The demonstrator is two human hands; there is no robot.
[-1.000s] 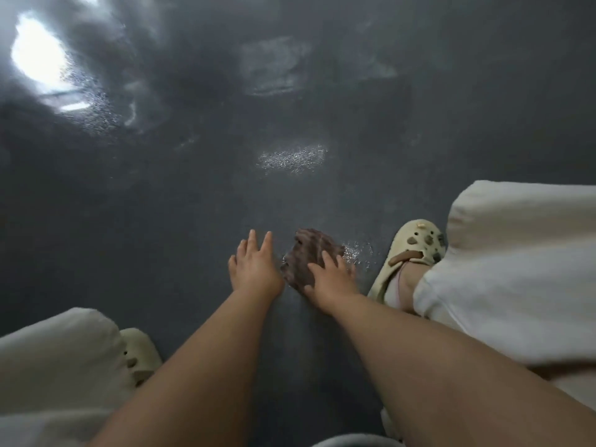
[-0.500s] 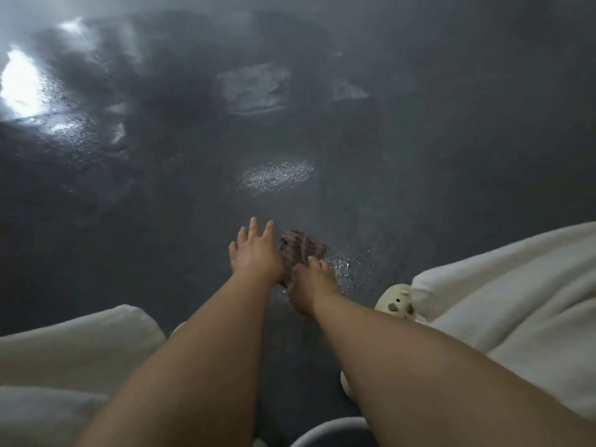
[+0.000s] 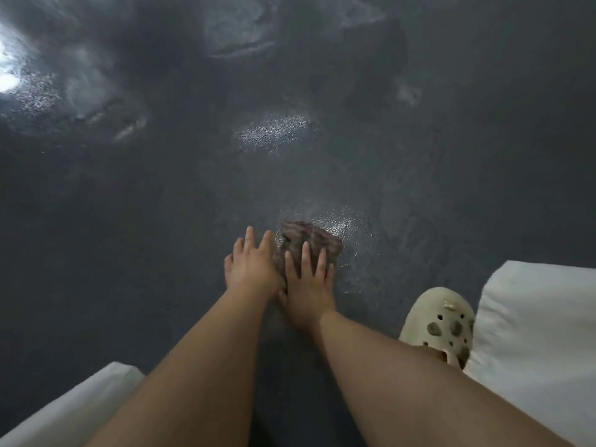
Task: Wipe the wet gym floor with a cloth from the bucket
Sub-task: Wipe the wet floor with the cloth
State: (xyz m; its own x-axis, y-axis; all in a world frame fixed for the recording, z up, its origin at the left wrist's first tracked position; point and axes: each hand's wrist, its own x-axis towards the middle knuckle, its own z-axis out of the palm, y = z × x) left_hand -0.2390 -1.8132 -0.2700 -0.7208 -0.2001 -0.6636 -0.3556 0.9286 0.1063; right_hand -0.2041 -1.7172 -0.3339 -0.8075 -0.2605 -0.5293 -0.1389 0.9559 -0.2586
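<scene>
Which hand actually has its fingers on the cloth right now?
The right hand: its straight fingers lie flat on top of the brown cloth. The left hand sits beside it, touching only the cloth's left edge at most.

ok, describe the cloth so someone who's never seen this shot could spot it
On the dark wet floor, follow both bare forearms up to the hands. The cloth is the brownish crumpled wad under the right hand, beside the left hand. It is the only mottled brown thing; the clog is cream.

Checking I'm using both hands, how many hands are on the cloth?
2: right hand presses flat on the cloth; left hand rests on its left edge.
</scene>
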